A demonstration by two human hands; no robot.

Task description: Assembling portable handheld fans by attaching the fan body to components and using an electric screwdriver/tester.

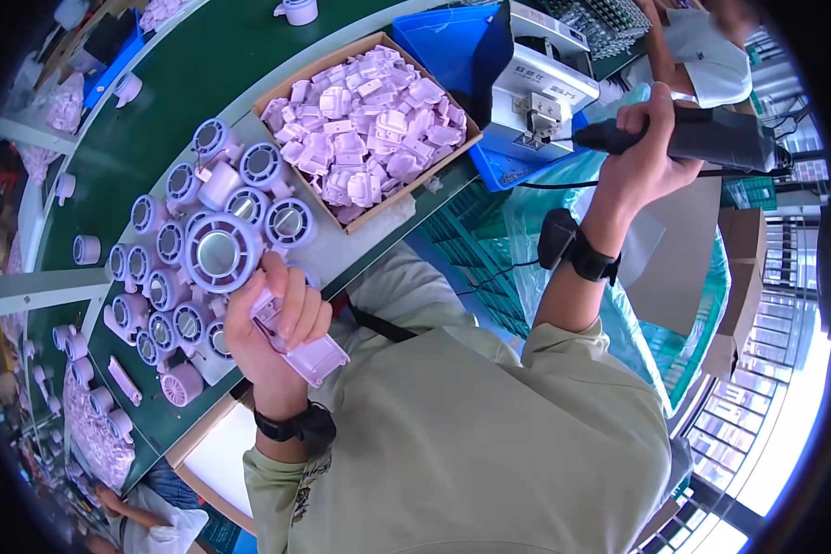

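Observation:
My left hand (282,319) is wrapped round the handle of a lilac handheld fan (220,256), its round head with a silvery centre pointing up and left. The handle's side is uncovered, and a thin red wire shows in it. Out to the right, my right hand (651,152) grips a black electric screwdriver (722,138) held level. Its tip points left at the metal pick-up part of a white screw feeder (545,88); whether a screw sits on the tip is too small to tell.
Many similar fan heads (169,242) crowd the bench beside my left hand. A cardboard box (471,140) full of lilac plastic covers (369,125) stands ahead. The feeder rests in a blue bin (443,42). Beyond runs a green conveyor (194,69). Co-workers (711,55) are at far right and lower left.

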